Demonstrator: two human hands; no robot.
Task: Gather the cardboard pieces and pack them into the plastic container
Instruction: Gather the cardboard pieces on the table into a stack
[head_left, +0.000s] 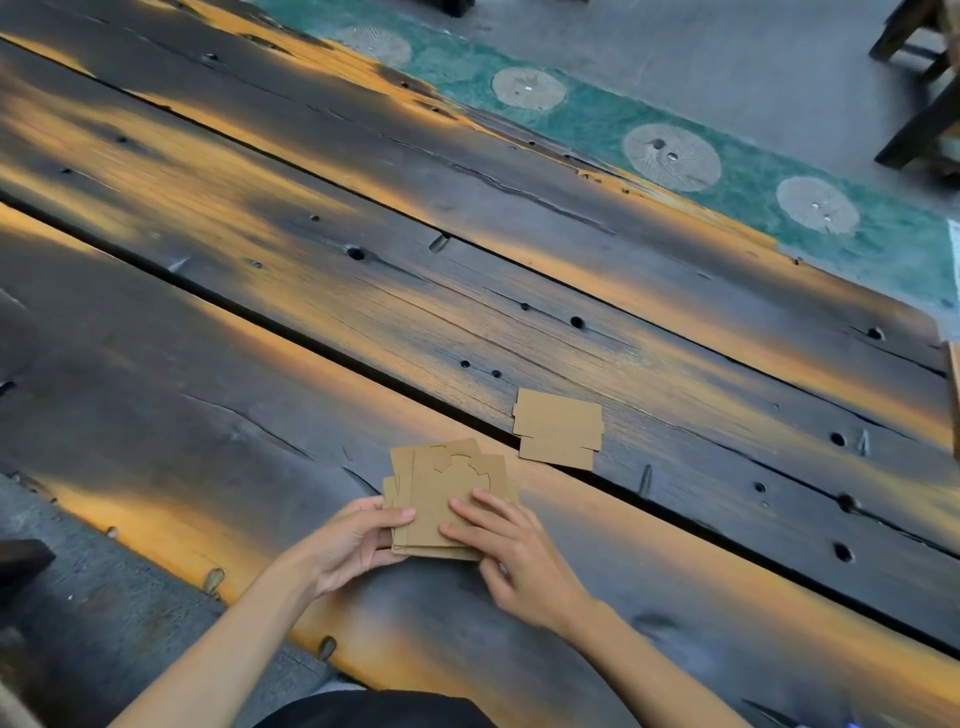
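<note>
A fanned stack of brown cardboard pieces lies at the near middle of the dark wooden table. My left hand grips the stack's left edge, thumb on top. My right hand holds its right side, fingers spread flat over the top piece. Two more cardboard pieces, one overlapping the other, lie flat on the table just beyond and to the right of the stack, apart from both hands. No plastic container is in view.
Long gaps run between the table's planks, and the boards have knot holes. A green strip with round woven mats lines the far edge. Chair legs stand on the grey floor at top right. A pale object edge shows at far right.
</note>
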